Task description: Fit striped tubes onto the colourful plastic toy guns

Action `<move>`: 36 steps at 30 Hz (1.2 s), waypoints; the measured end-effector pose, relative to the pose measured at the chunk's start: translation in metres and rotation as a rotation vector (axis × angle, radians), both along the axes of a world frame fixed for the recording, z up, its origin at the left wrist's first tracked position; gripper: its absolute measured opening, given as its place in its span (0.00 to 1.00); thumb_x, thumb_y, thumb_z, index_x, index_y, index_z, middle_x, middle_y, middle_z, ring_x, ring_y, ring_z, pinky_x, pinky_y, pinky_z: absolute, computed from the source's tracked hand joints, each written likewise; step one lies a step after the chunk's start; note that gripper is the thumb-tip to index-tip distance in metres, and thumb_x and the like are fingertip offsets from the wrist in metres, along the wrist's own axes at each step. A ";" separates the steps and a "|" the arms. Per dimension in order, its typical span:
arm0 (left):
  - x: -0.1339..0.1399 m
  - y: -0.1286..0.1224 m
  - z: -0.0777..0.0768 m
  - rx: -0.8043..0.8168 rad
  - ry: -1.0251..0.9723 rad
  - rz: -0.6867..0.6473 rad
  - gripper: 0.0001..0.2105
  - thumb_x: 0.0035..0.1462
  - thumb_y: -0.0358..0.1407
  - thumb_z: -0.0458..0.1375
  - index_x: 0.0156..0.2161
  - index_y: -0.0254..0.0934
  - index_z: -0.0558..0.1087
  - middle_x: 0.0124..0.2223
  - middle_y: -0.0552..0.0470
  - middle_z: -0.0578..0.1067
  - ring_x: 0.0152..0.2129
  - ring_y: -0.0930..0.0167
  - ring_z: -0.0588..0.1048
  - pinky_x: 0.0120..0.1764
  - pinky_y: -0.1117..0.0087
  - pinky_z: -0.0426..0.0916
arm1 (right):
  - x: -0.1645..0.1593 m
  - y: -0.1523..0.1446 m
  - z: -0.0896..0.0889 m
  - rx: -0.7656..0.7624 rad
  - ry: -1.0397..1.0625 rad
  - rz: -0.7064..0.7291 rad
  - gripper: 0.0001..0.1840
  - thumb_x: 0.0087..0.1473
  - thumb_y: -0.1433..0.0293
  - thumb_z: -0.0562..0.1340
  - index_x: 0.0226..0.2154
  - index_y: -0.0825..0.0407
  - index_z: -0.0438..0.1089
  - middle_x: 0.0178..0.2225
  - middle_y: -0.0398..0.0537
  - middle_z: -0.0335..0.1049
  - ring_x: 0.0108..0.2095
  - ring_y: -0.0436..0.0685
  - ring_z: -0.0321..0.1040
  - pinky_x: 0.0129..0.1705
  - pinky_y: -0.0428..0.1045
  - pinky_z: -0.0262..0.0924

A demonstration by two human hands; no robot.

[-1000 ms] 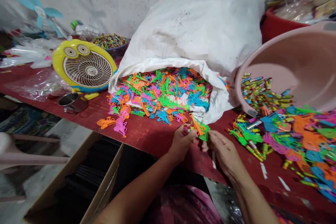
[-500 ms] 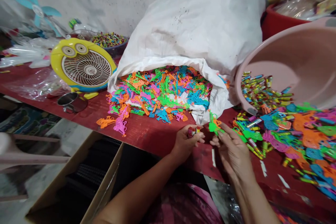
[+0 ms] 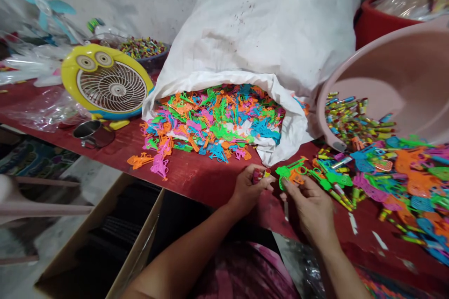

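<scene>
My left hand (image 3: 248, 190) is closed around a few small printed tubes (image 3: 257, 175) with red and yellow ends, over the table's front edge. Just to its right, my right hand (image 3: 310, 205) pinches a green plastic piece (image 3: 283, 176) with an orange one (image 3: 298, 174) beside it. These look like flat toy pieces with a latticed end. Behind both hands, a heap of similar orange, green, pink and blue pieces (image 3: 217, 121) spills from a white sack (image 3: 266, 32). To the right lies another pile of coloured pieces (image 3: 410, 173), mixed with small tubes (image 3: 342, 198).
A tilted pink tub (image 3: 403, 74) holding small tubes stands at right, a red tub (image 3: 379, 23) behind it. A yellow fan (image 3: 66, 70), a metal cup (image 3: 93, 134) and a bowl of tubes (image 3: 154, 60) are at left. Below is an open cardboard box (image 3: 140, 238).
My right hand has turned the green and orange pieces from upright to lying sideways, pointing right. My left hand keeps hold of the tubes. The view has shifted slightly.
</scene>
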State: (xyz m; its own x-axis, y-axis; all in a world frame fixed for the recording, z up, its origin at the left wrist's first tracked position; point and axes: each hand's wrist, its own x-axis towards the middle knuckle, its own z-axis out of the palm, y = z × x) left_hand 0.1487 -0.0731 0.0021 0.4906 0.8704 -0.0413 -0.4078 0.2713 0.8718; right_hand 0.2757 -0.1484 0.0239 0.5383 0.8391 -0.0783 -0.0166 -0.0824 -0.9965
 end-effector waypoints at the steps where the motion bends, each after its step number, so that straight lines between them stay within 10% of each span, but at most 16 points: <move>1: 0.000 0.000 0.000 0.007 0.004 -0.004 0.14 0.51 0.39 0.65 0.38 0.35 0.68 0.30 0.52 0.76 0.24 0.73 0.74 0.31 0.73 0.65 | 0.000 0.000 0.001 0.012 -0.077 0.007 0.16 0.51 0.59 0.69 0.37 0.52 0.72 0.28 0.44 0.72 0.25 0.50 0.66 0.27 0.44 0.61; 23: -0.001 -0.003 -0.001 0.165 0.143 0.038 0.08 0.54 0.37 0.62 0.36 0.35 0.71 0.24 0.56 0.71 0.21 0.74 0.68 0.29 0.74 0.62 | -0.011 -0.008 0.016 0.133 -0.915 0.103 0.08 0.62 0.65 0.58 0.32 0.49 0.69 0.26 0.44 0.64 0.27 0.53 0.63 0.31 0.48 0.54; 36: -0.001 -0.008 -0.003 0.509 0.362 0.122 0.06 0.60 0.35 0.57 0.41 0.38 0.73 0.34 0.52 0.75 0.30 0.70 0.72 0.36 0.71 0.65 | -0.010 0.001 0.017 -0.036 -0.282 0.086 0.15 0.56 0.55 0.63 0.34 0.51 0.70 0.24 0.43 0.69 0.22 0.52 0.65 0.24 0.46 0.58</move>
State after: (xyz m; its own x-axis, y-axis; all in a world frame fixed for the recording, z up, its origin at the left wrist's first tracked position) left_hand 0.1474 -0.0810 -0.0006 0.4194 0.8734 0.2476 -0.0651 -0.2431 0.9678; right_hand 0.2656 -0.1475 0.0405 0.4699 0.8821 0.0333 0.2691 -0.1072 -0.9571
